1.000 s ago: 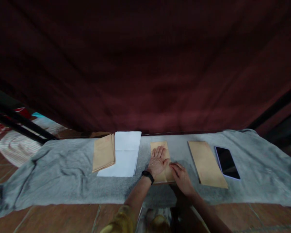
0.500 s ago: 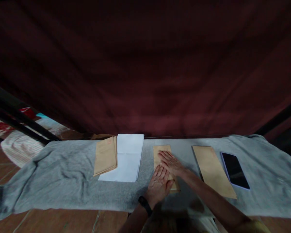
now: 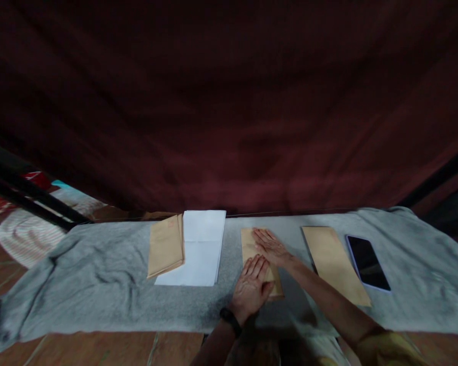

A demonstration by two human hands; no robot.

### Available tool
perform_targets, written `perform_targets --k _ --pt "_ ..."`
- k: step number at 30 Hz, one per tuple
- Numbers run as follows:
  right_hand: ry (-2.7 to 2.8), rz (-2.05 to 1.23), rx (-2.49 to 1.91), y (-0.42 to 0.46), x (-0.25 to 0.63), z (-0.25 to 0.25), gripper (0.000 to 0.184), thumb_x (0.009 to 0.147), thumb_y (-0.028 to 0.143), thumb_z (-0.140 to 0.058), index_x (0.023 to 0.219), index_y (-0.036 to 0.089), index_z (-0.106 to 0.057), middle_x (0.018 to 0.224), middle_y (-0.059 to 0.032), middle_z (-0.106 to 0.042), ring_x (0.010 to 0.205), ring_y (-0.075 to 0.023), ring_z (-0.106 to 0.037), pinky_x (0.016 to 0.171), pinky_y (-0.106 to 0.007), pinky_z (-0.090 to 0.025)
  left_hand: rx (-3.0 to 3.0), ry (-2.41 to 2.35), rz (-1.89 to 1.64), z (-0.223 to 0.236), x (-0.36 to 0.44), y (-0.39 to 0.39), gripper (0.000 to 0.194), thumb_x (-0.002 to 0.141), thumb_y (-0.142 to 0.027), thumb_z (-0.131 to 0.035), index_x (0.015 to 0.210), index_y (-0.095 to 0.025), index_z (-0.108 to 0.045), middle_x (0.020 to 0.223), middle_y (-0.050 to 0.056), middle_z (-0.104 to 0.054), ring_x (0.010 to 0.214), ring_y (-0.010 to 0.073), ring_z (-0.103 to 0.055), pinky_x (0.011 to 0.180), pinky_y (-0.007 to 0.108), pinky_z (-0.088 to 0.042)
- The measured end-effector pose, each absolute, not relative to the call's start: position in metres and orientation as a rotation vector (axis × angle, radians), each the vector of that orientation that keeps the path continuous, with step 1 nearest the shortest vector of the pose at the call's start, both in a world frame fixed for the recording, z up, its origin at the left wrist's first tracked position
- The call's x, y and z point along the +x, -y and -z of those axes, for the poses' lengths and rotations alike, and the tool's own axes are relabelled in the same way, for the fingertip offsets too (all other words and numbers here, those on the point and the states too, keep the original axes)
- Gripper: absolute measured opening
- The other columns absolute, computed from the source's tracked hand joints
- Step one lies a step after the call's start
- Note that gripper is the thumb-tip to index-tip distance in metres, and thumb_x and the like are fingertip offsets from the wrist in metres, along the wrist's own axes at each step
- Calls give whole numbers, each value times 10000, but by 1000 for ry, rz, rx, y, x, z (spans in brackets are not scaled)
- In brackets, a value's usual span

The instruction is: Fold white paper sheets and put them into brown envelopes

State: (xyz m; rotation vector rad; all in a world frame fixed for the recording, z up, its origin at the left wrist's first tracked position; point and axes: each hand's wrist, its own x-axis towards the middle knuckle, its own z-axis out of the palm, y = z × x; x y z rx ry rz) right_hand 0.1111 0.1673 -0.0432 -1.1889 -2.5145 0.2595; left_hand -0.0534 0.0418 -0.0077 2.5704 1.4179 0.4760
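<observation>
A brown paper envelope (image 3: 248, 243) lies on the grey cloth under both of my hands. My left hand (image 3: 251, 285), with a black band at its wrist, rests flat across the envelope's lower left part, fingers stretched out. Higher up, my right hand (image 3: 272, 248) lies flat on the envelope's upper right side, its fingers extended. Neither hand grips anything. The two hands are close together, and they cover much of the envelope's middle.
To the left, several brown envelopes (image 3: 164, 246) overlap a stack of white paper sheets (image 3: 204, 254). On the right lie another brown envelope (image 3: 332, 262) and a phone (image 3: 367, 263). Grey cloth (image 3: 99, 284) covers the surface. A dark red curtain (image 3: 229, 127) hangs behind.
My right hand has slid slightly up and right along the envelope, away from my left hand. My left hand has moved slightly up and right, still flat.
</observation>
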Motion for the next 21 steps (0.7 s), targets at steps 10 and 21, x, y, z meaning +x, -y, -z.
perform_targets --k 10,21 --pt "2508 -366 -1260 -107 127 45 573 1068 471 -217 1571 215 -315 1628 -60 -322 1502 -168 -289 1244 -427 -266 2521 -1425 -482 11 -53 -41 547 976 -414 -523 1464 -176 -455 1527 96 -501 1489 237 -338 1246 485 -302" --pt "2422 -155 -1198 -61 133 39 573 1009 259 -422 1569 213 -309 1576 -107 -408 1456 -230 -392 1202 -513 -339 2474 -1392 -577 11 -56 -41 500 910 -105 -445 1388 -231 -522 1492 62 -530 1432 198 -428 1226 495 -353"
